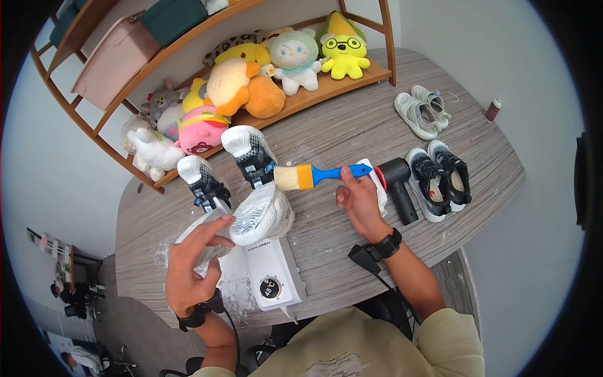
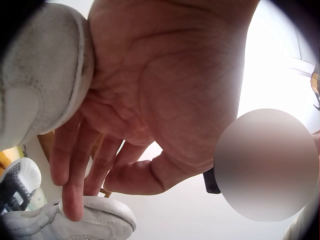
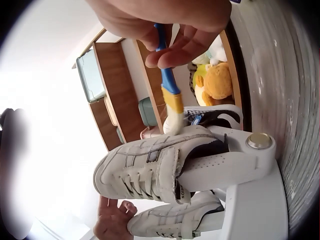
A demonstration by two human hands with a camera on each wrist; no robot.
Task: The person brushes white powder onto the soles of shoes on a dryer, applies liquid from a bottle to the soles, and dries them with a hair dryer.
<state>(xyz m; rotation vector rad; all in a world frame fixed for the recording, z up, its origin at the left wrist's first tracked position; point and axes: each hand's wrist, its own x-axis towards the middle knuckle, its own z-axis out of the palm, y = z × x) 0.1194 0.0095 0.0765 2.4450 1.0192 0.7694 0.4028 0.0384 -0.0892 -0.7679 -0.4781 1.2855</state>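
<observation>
My right hand (image 1: 364, 207) grips the blue handle of a paintbrush (image 1: 305, 176). Its pale bristles hang beside the upper white shoe (image 3: 135, 162) in the right wrist view. Two white shoes sit on the arms of a white shoe dryer (image 1: 276, 273) whose dial reads 48°C. The nearer shoe (image 1: 254, 217) turns its sole up toward the head camera. My left hand (image 1: 191, 267) is beside its toe, fingers loosely bent and nothing pinched; it partly hides the other white shoe. From the left wrist, one fingertip overlaps a white shoe (image 2: 107, 217).
Behind the dryer stand black-and-white shoes (image 1: 252, 157). A dark hair dryer (image 1: 399, 188) lies at right, near black sneakers (image 1: 440, 179), pale shoes (image 1: 421, 113) and a small bottle (image 1: 494, 110). Plush toys (image 1: 229, 85) fill the shelf (image 1: 370, 74). White residue marks the table (image 1: 339, 251).
</observation>
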